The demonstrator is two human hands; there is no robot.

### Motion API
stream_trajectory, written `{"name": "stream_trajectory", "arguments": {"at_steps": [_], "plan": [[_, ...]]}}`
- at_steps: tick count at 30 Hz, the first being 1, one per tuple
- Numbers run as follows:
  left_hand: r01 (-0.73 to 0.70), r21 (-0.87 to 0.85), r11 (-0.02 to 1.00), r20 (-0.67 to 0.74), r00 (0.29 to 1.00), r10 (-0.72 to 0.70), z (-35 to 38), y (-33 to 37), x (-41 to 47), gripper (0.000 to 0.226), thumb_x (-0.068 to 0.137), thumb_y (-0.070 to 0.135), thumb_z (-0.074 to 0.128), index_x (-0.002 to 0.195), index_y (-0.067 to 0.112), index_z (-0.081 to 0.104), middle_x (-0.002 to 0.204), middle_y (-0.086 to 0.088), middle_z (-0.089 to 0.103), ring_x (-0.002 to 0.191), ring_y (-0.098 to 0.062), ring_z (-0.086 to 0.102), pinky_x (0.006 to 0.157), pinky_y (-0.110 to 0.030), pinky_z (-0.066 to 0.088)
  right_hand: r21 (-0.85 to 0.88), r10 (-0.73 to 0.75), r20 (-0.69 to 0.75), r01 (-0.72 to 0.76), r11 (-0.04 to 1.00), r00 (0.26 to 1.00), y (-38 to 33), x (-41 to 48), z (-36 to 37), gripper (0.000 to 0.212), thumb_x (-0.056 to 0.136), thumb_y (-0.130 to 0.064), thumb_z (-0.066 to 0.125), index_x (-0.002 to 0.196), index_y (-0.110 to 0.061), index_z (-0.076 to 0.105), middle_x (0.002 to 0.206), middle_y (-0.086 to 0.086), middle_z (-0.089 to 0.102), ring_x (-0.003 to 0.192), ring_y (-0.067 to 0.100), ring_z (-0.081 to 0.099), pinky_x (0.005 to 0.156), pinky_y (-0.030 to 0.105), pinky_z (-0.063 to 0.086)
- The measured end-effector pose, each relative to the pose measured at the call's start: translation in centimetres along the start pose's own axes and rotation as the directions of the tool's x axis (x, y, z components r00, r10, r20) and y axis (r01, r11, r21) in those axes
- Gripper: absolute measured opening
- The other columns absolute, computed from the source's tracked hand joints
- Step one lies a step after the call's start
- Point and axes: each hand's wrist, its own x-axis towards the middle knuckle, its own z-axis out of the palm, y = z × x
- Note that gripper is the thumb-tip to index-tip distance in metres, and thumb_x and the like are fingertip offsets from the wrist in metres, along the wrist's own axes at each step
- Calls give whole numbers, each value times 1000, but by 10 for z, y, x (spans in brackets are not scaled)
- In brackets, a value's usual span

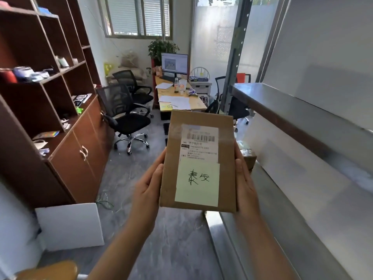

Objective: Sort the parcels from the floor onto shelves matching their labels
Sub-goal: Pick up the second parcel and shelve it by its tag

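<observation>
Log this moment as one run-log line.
stage: reading label | held: cardboard parcel, left hand and right hand on its sides | note: yellow sticky note, handwritten | metal shelf: to the right

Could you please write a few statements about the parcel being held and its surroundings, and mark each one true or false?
1. Both hands hold the cardboard parcel, the left hand and the right hand at its sides. True.
2. A yellow sticky note with handwriting covers the parcel's lower part. True.
3. The parcel rests on the metal shelf. False: it is held in the air, left of the shelf.
4. The printed label has no barcode. False: a barcode runs across its top.
5. The monitor on the desk is off. False: its screen is lit.
</observation>
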Motion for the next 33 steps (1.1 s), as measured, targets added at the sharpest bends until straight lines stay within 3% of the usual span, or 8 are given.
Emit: {"name": "stream_trajectory", "arguments": {"at_steps": [4,10,14,16,20,25,28,33], "plan": [[2,-8,1000,-2,1000,-2,-9,-15,39,36,92,50,53,125,56,67,133,22,70,123,-2,66,89,-13,55,-20,-14,17,14,1000,1000,13,40,11,44,97,-49,44,140,-53,51,141,-10,64,123,14,66,88,27,60],[30,-18,999,26,999,-29,-41,-31,118,35,92,50,53,123,58,67,131,23,71,120,0,67,85,-11,55,7,-10,-21,10,1000,1000,43,105,47,44,97,-45,44,140,-49,52,138,-7,67,117,16,70,82,28,62],[51,-6,999,33,998,-51,-68,-43,178,35,104,35,49,134,44,65,132,16,72,120,-7,69,88,-21,59,-31,-27,-66,25,999,997,60,151,78,41,89,-55,52,130,-58,59,132,-9,70,111,16,73,80,29,63],[61,7,998,49,997,-62,-81,-51,205,37,108,27,45,141,37,61,133,15,72,121,-8,69,93,-27,57,-36,-40,-96,37,999,995,70,172,92,46,85,-60,54,131,-60,57,138,-10,66,117,17,70,89,36,62],[54,88,995,71,996,-61,-101,-69,249,33,108,29,45,129,49,60,109,45,69,102,22,65,72,0,51,-41,-28,-124,23,999,992,95,208,113,43,92,-52,44,133,-60,54,144,-9,61,125,20,65,98,43,57],[119,-5,993,110,987,-118,-116,-96,302,34,101,41,51,131,42,66,111,17,80,99,-2,76,72,-11,57,-77,-23,-172,10,997,985,117,248,128,49,92,-51,42,140,-54,50,146,-5,60,125,22,65,100,47,56],[140,-25,990,131,982,-135,-118,-109,326,36,95,51,56,130,48,66,118,18,78,104,-2,75,74,-10,57,-64,-3,-180,-9,998,984,126,271,129,55,93,-49,42,148,-45,44,147,-1,59,129,28,61,107,58,47],[164,-15,986,140,977,-160,-108,-127,371,36,97,48,51,129,50,66,118,19,78,103,-3,75,73,-12,58,-106,-26,-207,4,994,978,137,316,121,50,95,-47,42,144,-47,48,145,-10,60,130,20,61,104,43,53]]}}
